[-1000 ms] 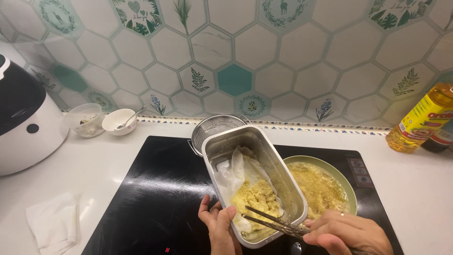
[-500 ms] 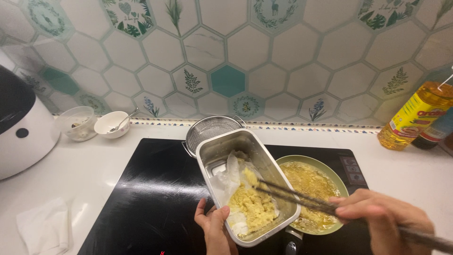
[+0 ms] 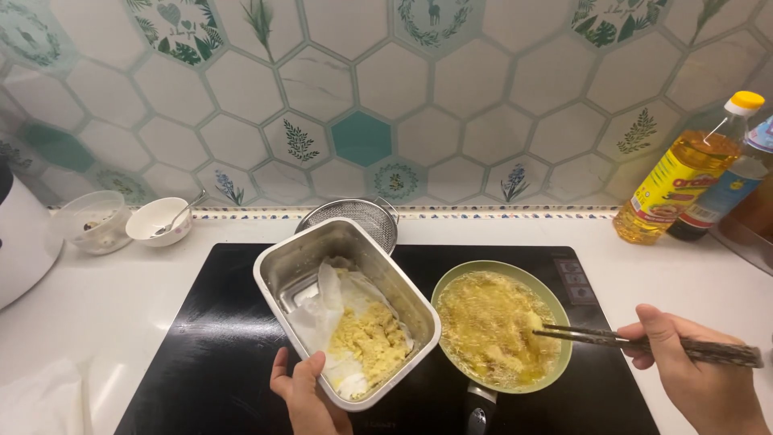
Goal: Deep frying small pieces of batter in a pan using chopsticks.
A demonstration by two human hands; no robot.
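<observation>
Left hand (image 3: pixel 306 395) is wrapped around the near end of a rectangular steel tray (image 3: pixel 278 282), thumb on the rim, holding it tilted up over the black induction hob (image 3: pixel 201 354). Tray's lined w/ white paper (image 3: pixel 318 318) and has a pile of yellowish battered bits (image 3: pixel 372 338) toward its lower end. Right hand (image 3: pixel 696 370) is closed on a pair of dark chopsticks (image 3: pixel 636 342), tips reaching into the green pan (image 3: pixel 555 306) just right of the tray. Pan's full of bubbling oil w/ more yellow stuff frying in it, handle pointing toward the person. Behind the tray sits a metal mesh sieve (image 3: pixel 362 216). Far left on the white desk (image 3: pixel 105 298): two small bowls (image 3: pixel 157 221), one w/ a spoon. Oil bottle (image 3: pixel 684 173) w/ yellow cap at far right, by the tiled wall.
</observation>
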